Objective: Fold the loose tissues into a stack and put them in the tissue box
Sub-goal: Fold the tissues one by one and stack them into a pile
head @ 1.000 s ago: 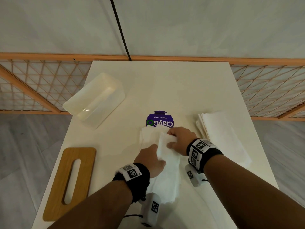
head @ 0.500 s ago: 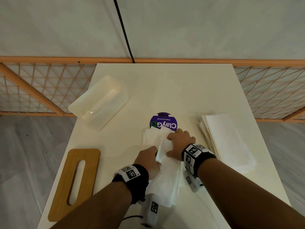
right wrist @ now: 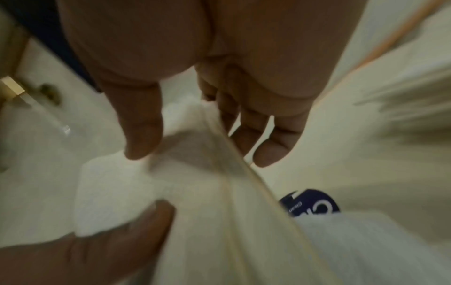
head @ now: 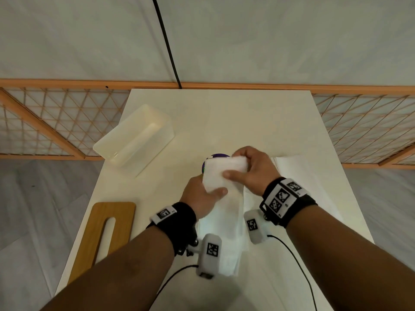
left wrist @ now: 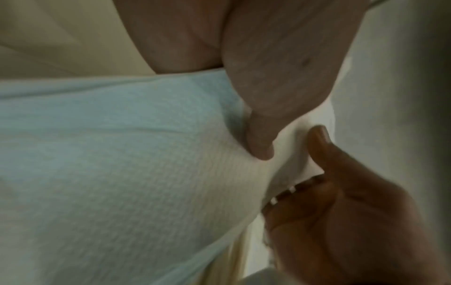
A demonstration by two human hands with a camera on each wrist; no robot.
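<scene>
In the head view both hands hold one white tissue (head: 221,176) lifted above the middle of the table. My right hand (head: 238,167) pinches its upper end, thumb in front and fingers curled over the top edge. My left hand (head: 208,194) grips the left edge lower down, thumb on top. The tissue's lower part hangs toward me. The left wrist view shows the textured tissue (left wrist: 122,154) under my left thumb. In the right wrist view the tissue (right wrist: 219,192) runs between thumb and fingers. The open translucent tissue box (head: 134,140) stands at the back left.
A stack of flat white tissues (head: 298,169) lies at the right, just beyond my right wrist. The wooden lid (head: 105,234) with a slot lies at the front left. A purple sticker (head: 216,155) peeks out behind the held tissue. Lattice fencing flanks the table (head: 224,113).
The tissue has risen off the table. My right hand went up and away with its far end, and my left hand shifted to grip the left edge.
</scene>
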